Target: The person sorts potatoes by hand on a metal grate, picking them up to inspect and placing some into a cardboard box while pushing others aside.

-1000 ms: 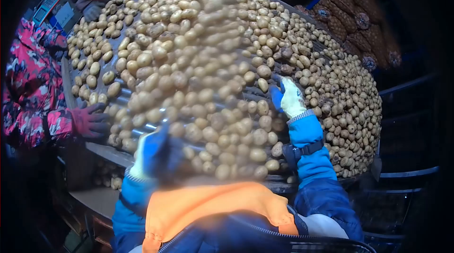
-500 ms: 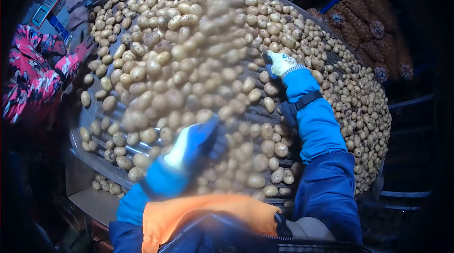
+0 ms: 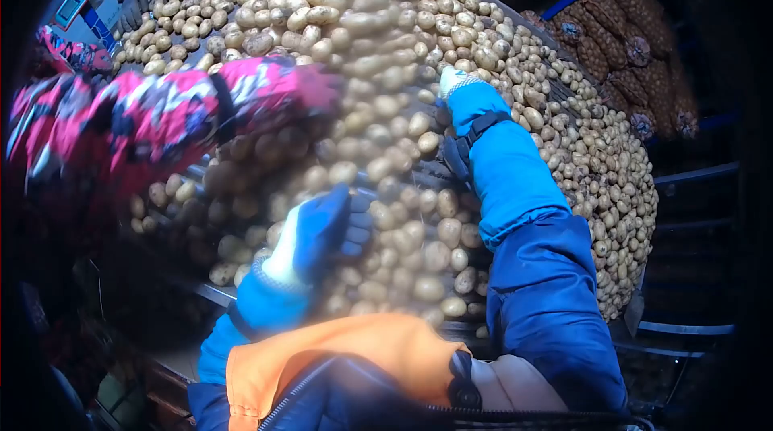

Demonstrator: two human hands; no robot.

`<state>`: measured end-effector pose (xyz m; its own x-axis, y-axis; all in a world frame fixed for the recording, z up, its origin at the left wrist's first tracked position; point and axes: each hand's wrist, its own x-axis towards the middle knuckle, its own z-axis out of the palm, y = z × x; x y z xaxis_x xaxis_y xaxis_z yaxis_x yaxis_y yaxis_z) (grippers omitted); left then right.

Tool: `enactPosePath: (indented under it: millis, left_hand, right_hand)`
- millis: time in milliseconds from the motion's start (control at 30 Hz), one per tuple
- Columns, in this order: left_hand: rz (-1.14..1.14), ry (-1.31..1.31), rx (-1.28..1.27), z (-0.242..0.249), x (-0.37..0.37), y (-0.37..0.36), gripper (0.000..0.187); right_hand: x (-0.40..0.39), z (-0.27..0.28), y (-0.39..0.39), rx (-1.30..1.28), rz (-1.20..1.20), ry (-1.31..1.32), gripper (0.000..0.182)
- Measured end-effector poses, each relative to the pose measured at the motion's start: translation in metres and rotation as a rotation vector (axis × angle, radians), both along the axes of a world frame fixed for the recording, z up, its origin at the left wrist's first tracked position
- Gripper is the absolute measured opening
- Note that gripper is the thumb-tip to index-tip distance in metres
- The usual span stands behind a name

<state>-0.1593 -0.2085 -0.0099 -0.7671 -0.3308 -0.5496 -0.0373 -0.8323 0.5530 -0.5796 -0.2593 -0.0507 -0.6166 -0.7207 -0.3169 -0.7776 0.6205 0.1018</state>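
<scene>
My left hand (image 3: pixel 326 225), in a blue and white glove, lies among pale potatoes (image 3: pixel 429 288) near the front of the sorting table. Its fingers are stretched out side by side against the potatoes, with none visibly gripped. Farther off, my right hand (image 3: pixel 456 83) reaches into the potatoes right of centre. Only the white back of that glove and a bit of blue show; its sleeve covers the rest, so its fingers are hidden. A blurry smear crosses the middle of the view and softens the potatoes there.
A co-worker's pink camouflage sleeve (image 3: pixel 161 109) stretches across the table from the left. Another person's dark gloved hand (image 3: pixel 133 8) rests at the far left edge. Net sacks (image 3: pixel 628 44) are piled at the back right, and a handheld device (image 3: pixel 79 0) stands at the upper left.
The co-worker's pink sleeve has swung in from the left over the potatoes. My right hand appears slightly left and higher. My left hand stays nearly in place.
</scene>
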Motion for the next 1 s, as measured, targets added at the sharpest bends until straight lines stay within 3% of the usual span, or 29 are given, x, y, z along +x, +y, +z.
enactPosePath:
  millis: [133,167,300,367,400,500,533,600,633,667,700,733,767,833,867,1000]
  left_hand:
    - [0.002,0.199,0.125,-0.027,0.013,0.011,0.056]
    - [-0.005,0.241,0.123,-0.033,0.013,0.012,0.056]
    - [0.040,0.191,0.054,-0.030,0.002,0.020,0.057]
    - [0.019,0.329,0.122,-0.042,-0.004,0.021,0.058]
    - [0.033,0.375,0.172,-0.042,-0.011,0.024,0.059]
    - [0.024,0.581,0.304,-0.034,-0.030,0.027,0.059]
    - [0.018,0.531,0.343,-0.035,-0.033,0.025,0.059]
    - [0.004,0.483,0.481,-0.054,-0.034,0.021,0.056]
    - [0.048,0.422,0.238,-0.054,-0.030,0.024,0.056]
    - [0.091,0.356,-0.005,-0.053,-0.023,0.030,0.055]
    - [0.098,0.297,0.062,-0.046,-0.021,0.025,0.053]
    - [0.109,0.237,0.132,-0.039,-0.019,0.021,0.050]
    - [0.125,0.177,0.202,-0.032,-0.017,0.016,0.048]
    - [0.076,0.336,0.511,-0.040,-0.012,0.002,0.044]
    - [0.123,0.259,0.555,-0.033,-0.014,0.000,0.040]
    - [0.120,0.297,0.585,-0.034,-0.012,-0.005,0.043]
  right_hand:
    - [0.031,0.033,0.015,0.125,0.058,-0.128,0.058]
    - [0.001,-0.021,0.019,-0.033,0.015,-0.105,0.064]
    - [0.055,0.004,0.101,-0.199,0.046,-0.271,0.055]
    - [0.116,0.053,0.128,-0.292,-0.060,-0.406,0.041]
    - [0.143,0.076,0.137,-0.328,-0.018,-0.493,0.037]
    - [0.171,0.070,0.161,-0.633,0.269,-0.700,0.031]
    - [0.176,0.097,0.152,-0.471,0.153,-0.702,0.033]
    - [0.132,0.058,0.137,-0.712,0.365,-0.439,0.037]
    - [0.119,0.057,0.121,-0.696,0.131,-0.460,0.037]
    - [0.098,0.048,0.108,-0.670,0.297,-0.250,0.036]
    - [0.076,0.038,0.093,-0.639,0.460,-0.036,0.037]
    - [0.067,0.039,0.074,-0.562,0.569,0.007,0.045]
    - [0.060,0.039,0.056,-0.278,0.566,0.052,0.051]
    - [0.063,0.042,0.026,-0.073,0.627,-0.020,0.056]
    - [0.049,0.013,0.015,-0.047,0.679,-0.028,0.060]
    - [0.062,0.020,0.010,0.014,0.626,0.010,0.061]
